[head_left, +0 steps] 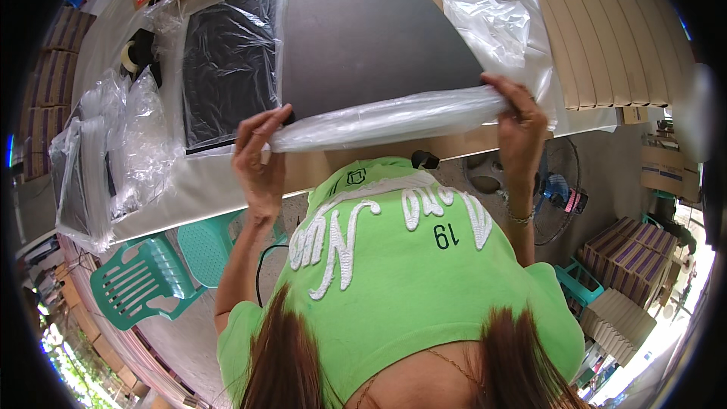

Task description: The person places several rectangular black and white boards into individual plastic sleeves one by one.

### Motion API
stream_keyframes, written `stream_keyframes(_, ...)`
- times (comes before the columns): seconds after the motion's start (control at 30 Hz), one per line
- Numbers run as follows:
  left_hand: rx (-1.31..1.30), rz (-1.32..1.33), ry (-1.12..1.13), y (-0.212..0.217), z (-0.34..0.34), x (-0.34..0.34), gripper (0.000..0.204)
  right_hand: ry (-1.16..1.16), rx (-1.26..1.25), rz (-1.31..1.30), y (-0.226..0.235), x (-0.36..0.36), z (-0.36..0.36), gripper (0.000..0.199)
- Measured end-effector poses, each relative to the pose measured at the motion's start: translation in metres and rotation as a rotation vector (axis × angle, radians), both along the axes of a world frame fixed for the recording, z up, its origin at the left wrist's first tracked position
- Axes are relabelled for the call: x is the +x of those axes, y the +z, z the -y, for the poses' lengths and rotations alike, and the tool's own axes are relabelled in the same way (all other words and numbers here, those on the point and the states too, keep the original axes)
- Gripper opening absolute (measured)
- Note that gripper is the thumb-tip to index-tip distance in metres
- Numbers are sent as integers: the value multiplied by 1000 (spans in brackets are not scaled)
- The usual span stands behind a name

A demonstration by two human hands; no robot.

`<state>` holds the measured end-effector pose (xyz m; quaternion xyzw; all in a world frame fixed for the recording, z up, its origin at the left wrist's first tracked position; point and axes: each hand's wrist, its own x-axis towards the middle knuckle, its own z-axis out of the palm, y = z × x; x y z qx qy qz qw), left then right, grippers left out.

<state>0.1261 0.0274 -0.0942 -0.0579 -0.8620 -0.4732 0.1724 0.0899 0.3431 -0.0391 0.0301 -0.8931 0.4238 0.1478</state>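
Note:
A large dark grey sheet (375, 38) lies flat on the table. Along its near edge runs a clear plastic bag (394, 119), bunched into a long roll. My left hand (261, 155) grips the roll's left end, fingers at the sheet's near left corner. At the other end, my right hand (521, 125) pinches the plastic by the sheet's near right corner. Whether the fingers also hold the sheet itself, I cannot tell. To the left of the sheet lies a black panel (231, 64) inside a clear plastic wrapper.
Loose clear bags (485, 19) lie at the far right, beside a row of cardboard pieces (606, 34). More plastic bags (144, 140) hang over the table's left edge, near a tape roll (130, 57). Green plastic chairs (144, 276) stand below left; a fan (556, 191) stands below right.

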Motion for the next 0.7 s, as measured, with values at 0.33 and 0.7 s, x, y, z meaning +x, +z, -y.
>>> stream_keyframes(0.33,92,-516,89,124,20,-35,24,109,-88,-802,90,-22,-11,29)
stream_keyframes(0.7,44,-458,90,159,17,7,39,207,-170,-564,120,9,-27,32)
